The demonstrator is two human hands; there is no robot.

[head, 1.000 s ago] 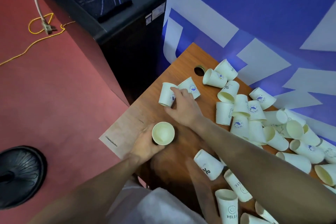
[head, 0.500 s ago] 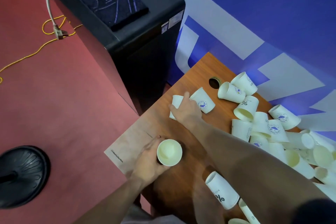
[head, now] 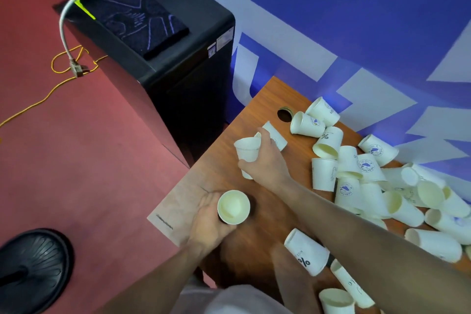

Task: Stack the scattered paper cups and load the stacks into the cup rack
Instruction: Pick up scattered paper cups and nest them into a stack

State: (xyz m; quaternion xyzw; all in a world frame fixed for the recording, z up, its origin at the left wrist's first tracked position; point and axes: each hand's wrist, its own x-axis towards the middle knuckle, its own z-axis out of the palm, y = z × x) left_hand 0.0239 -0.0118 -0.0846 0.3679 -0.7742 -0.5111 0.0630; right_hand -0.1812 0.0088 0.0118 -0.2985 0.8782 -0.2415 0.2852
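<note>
We have one view only, worn on the head, looking steeply down and forward over the wooden table (head: 257,99) corner. It sits close above both forearms, with the floor (head: 76,160) at left.

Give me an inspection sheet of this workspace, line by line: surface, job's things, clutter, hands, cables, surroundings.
Surface: wooden table with a round hole near the far edge.
Job's things: upright cup gripped by the left hand; another cup held by the right hand; loose cups heaped on the right; no cup rack seen.
Clutter: nothing seen.
Hands: both grip cups.
Cables: grey cable over the black cabinet; yellow cord on the floor.
Surroundings: red floor, blue and white wall, black fan base.
</note>
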